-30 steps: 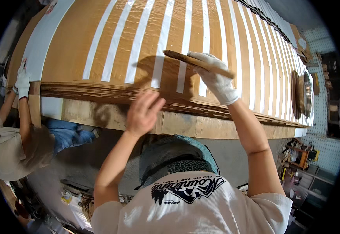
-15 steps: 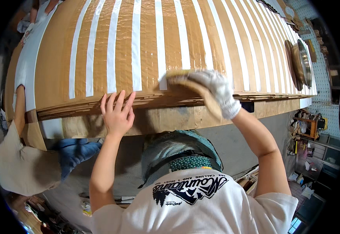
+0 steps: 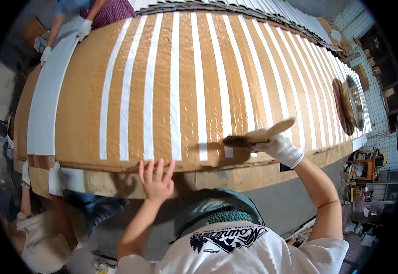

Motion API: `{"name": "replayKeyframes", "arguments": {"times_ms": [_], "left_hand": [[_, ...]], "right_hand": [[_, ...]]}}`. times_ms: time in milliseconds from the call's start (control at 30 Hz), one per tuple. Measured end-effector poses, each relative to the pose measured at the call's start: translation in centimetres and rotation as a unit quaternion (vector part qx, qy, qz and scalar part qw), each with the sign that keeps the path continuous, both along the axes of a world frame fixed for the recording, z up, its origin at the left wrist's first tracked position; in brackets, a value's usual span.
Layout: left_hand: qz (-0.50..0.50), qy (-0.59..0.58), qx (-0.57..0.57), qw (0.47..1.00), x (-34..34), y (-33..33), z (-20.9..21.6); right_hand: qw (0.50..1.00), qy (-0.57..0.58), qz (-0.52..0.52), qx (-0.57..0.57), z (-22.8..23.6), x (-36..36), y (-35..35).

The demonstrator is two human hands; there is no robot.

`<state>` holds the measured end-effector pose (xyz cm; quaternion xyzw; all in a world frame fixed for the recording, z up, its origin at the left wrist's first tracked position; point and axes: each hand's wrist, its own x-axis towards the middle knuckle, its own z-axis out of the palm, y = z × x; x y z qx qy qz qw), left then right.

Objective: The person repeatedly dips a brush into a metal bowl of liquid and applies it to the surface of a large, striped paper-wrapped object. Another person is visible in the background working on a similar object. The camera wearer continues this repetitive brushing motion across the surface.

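**Brush at the near edge of the striped brown sheet**

Brush [image 3: 258,136]: pale wooden handle, dark bristle head pointing left, lying nearly flat on the sheet close to its near edge, right of centre. Bristles touch the brown face just beside a white stripe.

Far left: a co-worker's gloved hand [image 3: 55,179] grips the near left corner of the surface edge; a second white-gloved hand shows just left of it, lower. A broad white strip [image 3: 48,100] runs up the left margin of the sheet. At top left another person's gloved hand [image 3: 84,28] rests on the upper end of that strip.

Centre: the brown sheet [image 3: 162,91] is wide, glossy and slightly wrinkled, crossed by many narrow white stripes [image 3: 175,82] running from far edge to near edge. Below it shows the wooden edge of the surface [image 3: 235,176].

Left hand [image 3: 157,181]: bare, open, fingers spread, pressed flat against the near edge of the sheet, holding nothing. It sits well left of the brush, several stripes apart.

Right hand [image 3: 278,147]: white work glove, closed around the brush handle, the handle end sticking out up and to the right past the glove.

Right: a round metal bowl [image 3: 355,101] lies on the sheet near its right end, well apart from the brush. Nothing lies between the brush and the left hand but bare sheet and stripes.
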<state>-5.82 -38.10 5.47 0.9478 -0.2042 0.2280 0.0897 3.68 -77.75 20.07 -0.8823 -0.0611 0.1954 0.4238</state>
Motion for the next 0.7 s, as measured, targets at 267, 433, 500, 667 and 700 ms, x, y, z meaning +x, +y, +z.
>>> {"name": "replayKeyframes", "arguments": {"times_ms": [267,433,500,667,700], "left_hand": [[0.028,-0.076,0.002,0.997,0.3,0.3,-3.5],[0.009,-0.066,-0.014,0.998,-0.1,0.1,-5.4],[0.015,-0.026,0.0,1.0,-1.1,0.2,-6.6],[0.012,0.088,-0.017,0.996,-0.1,-1.1,-0.4],[0.014,0.08,-0.006,0.997,0.0,-1.3,-0.5]], "right_hand": [[0.901,0.002,-0.257,0.35,1.4,24.0,5.3],[0.894,-0.087,-0.267,0.349,-2.3,43.4,15.7],[0.945,-0.088,-0.2,0.243,-5.7,52.0,19.1],[0.972,-0.178,-0.152,0.008,-6.1,53.8,31.4],[0.969,-0.181,-0.168,0.017,-7.0,54.7,29.6]]}}
